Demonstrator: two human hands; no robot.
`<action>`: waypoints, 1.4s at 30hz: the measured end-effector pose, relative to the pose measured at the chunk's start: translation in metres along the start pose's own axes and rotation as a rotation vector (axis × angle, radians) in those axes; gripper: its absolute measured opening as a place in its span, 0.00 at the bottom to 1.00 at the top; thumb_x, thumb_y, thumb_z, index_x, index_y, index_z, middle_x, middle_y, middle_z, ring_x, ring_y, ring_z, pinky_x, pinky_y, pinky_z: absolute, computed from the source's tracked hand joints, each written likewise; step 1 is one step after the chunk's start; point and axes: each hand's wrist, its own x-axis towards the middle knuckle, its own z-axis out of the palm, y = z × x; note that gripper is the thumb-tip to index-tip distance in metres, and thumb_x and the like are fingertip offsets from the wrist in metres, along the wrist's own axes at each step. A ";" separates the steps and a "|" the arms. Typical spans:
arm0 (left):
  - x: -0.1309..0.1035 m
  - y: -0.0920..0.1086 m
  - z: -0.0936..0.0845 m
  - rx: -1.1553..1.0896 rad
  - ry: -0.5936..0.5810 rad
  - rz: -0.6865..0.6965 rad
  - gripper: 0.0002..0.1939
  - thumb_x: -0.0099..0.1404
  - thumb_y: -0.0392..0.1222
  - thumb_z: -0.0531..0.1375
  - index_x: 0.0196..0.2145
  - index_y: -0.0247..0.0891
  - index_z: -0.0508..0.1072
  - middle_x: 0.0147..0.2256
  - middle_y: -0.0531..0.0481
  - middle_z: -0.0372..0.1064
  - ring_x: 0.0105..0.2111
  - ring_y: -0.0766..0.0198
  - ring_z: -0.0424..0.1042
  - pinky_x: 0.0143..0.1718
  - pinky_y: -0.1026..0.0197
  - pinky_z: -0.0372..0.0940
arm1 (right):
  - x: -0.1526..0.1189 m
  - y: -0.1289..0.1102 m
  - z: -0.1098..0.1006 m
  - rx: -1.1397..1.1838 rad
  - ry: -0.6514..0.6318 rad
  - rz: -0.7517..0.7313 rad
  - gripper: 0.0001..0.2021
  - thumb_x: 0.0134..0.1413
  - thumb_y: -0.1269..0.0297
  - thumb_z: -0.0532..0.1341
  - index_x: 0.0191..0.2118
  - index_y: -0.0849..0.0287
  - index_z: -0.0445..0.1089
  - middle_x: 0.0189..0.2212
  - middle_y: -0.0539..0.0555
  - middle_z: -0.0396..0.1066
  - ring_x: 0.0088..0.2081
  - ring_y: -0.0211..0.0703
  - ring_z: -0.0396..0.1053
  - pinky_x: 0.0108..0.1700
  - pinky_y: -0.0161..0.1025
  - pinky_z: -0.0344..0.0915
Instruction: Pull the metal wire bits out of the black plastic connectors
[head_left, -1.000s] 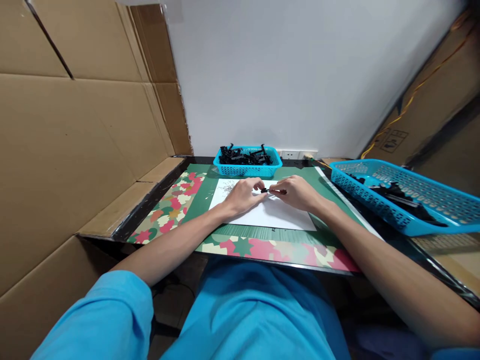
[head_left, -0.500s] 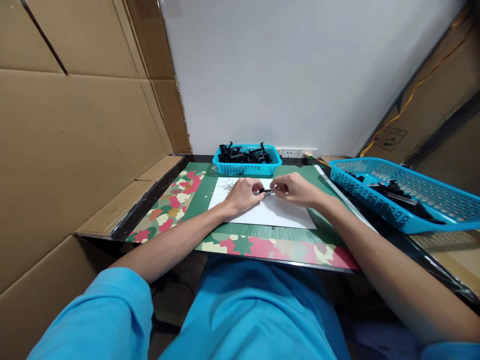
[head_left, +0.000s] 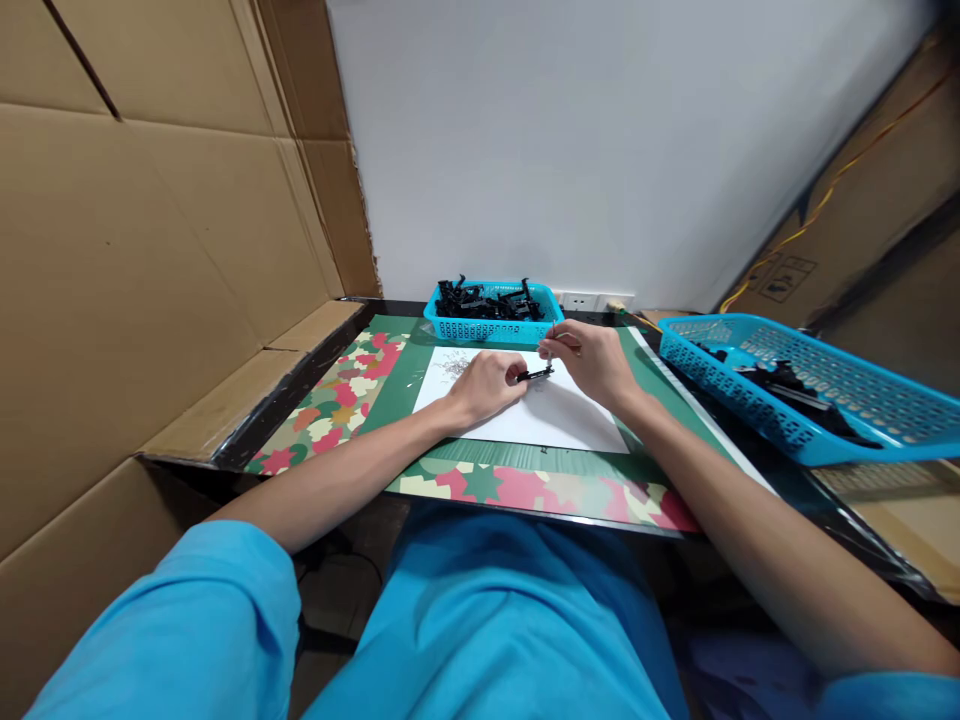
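Note:
My left hand [head_left: 487,388] is closed, pinching one end of a narrow black plastic part [head_left: 535,375] just over the white sheet [head_left: 540,425]. The part's free end points right. My right hand [head_left: 589,358] is above that end, with thumb and fingers pinched on a thin, upright tool [head_left: 550,364]. Its lower tip meets or nearly meets the black part; its exact kind is too small to make out. On the sheet's left side, beyond my left hand, lies a scatter of tiny metal pieces [head_left: 453,364].
A blue basket [head_left: 491,329] heaped with black plastic parts stands at the back by the wall. At the right, a larger blue basket [head_left: 765,420] holds more black pieces. A green patterned mat [head_left: 405,400] lies under the sheet. Cardboard [head_left: 180,250] walls the left side.
My right hand has risen slightly and turned, and the thin tool now stands upright instead of lying nearly flat. More of the black part shows. My left hand keeps its hold.

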 end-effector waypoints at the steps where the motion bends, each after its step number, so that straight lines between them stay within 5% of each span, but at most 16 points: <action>1: 0.000 0.000 0.000 0.002 -0.004 0.004 0.05 0.67 0.38 0.64 0.36 0.36 0.80 0.33 0.46 0.79 0.33 0.60 0.75 0.39 0.55 0.71 | 0.000 -0.001 0.005 0.097 0.016 0.042 0.09 0.68 0.55 0.63 0.40 0.54 0.74 0.32 0.55 0.83 0.34 0.50 0.82 0.39 0.47 0.76; 9: -0.003 0.007 -0.002 0.044 -0.021 0.026 0.06 0.68 0.36 0.62 0.35 0.37 0.80 0.31 0.47 0.77 0.32 0.59 0.74 0.37 0.55 0.68 | -0.001 -0.006 0.021 0.382 -0.020 0.194 0.17 0.63 0.45 0.68 0.41 0.52 0.67 0.29 0.55 0.80 0.28 0.49 0.81 0.31 0.49 0.82; 26: -0.001 0.009 0.001 0.128 -0.026 0.030 0.06 0.69 0.38 0.62 0.34 0.38 0.79 0.32 0.46 0.77 0.33 0.57 0.75 0.36 0.55 0.67 | -0.004 -0.009 0.021 0.181 -0.054 0.122 0.19 0.65 0.41 0.65 0.40 0.52 0.67 0.27 0.53 0.81 0.29 0.52 0.81 0.34 0.48 0.76; 35: -0.002 0.008 0.000 0.108 -0.044 0.050 0.06 0.69 0.36 0.61 0.40 0.39 0.80 0.35 0.46 0.79 0.36 0.55 0.76 0.39 0.54 0.68 | -0.006 -0.010 0.022 0.179 -0.027 0.110 0.13 0.66 0.50 0.66 0.38 0.52 0.66 0.28 0.53 0.81 0.31 0.53 0.82 0.37 0.48 0.75; 42: -0.002 0.006 -0.001 0.056 -0.045 0.035 0.07 0.69 0.34 0.60 0.38 0.39 0.80 0.33 0.48 0.78 0.33 0.58 0.75 0.37 0.56 0.66 | -0.006 -0.009 0.023 0.208 -0.015 0.120 0.16 0.64 0.44 0.67 0.38 0.52 0.69 0.30 0.55 0.82 0.34 0.57 0.82 0.40 0.53 0.77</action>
